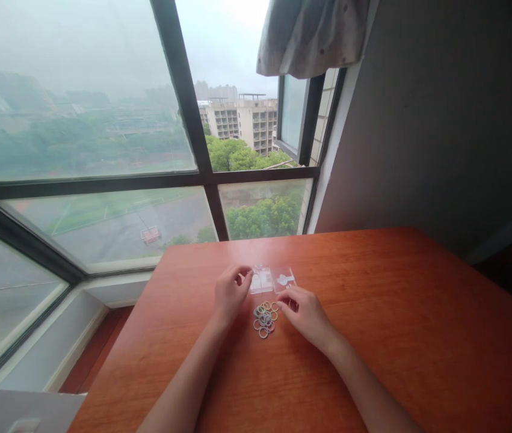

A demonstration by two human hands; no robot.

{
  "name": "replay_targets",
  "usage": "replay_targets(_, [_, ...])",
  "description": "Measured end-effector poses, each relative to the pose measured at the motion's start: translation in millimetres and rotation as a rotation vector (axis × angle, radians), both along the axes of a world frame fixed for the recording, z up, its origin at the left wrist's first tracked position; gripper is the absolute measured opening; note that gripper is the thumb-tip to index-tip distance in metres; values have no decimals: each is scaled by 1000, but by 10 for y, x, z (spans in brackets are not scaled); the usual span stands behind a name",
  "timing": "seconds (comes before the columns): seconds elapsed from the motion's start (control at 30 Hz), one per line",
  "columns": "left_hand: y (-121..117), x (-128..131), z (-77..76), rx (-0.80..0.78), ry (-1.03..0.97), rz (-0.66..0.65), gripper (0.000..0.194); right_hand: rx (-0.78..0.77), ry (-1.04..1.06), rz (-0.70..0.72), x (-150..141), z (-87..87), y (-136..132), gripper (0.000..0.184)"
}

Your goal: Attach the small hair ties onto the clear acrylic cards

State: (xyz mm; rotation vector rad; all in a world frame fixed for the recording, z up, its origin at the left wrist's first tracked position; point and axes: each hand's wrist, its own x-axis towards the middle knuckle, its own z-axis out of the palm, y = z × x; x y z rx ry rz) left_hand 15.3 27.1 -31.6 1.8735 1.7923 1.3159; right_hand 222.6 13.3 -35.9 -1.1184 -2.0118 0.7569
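Observation:
Several small pastel rings [265, 317] lie in a loose pile on the wooden table [395, 313]. Just behind the pile sits a small clear plastic box [262, 279] with its lid [284, 279] open flat to the right. My left hand [230, 293] rests beside the box's left edge, its fingers curled in a pinch close to the box. My right hand [305, 313] lies to the right of the pile, fingertips pinched together at the rings' edge. Whether either pinch holds a ring is too small to make out.
The table's far edge meets a large window [183, 150] with dark frames. A grey wall [440, 120] rises on the right and a curtain [310, 36] hangs at the top. The table's left edge drops off to the floor by the sill.

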Motion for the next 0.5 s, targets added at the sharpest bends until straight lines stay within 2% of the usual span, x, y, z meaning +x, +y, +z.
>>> replay_targets(0.1, [58, -67, -62, -26, -8, 47, 17, 1, -18, 11, -1, -4, -7, 8])
replay_targets(0.27, [91, -100, -153, -55, 9, 50, 16, 3, -53, 1, 10, -9, -9, 9])
replay_targets(0.5, [82, -143, -182, -53, -10, 48, 17, -7, -78, -5, 23, -28, 2, 10])
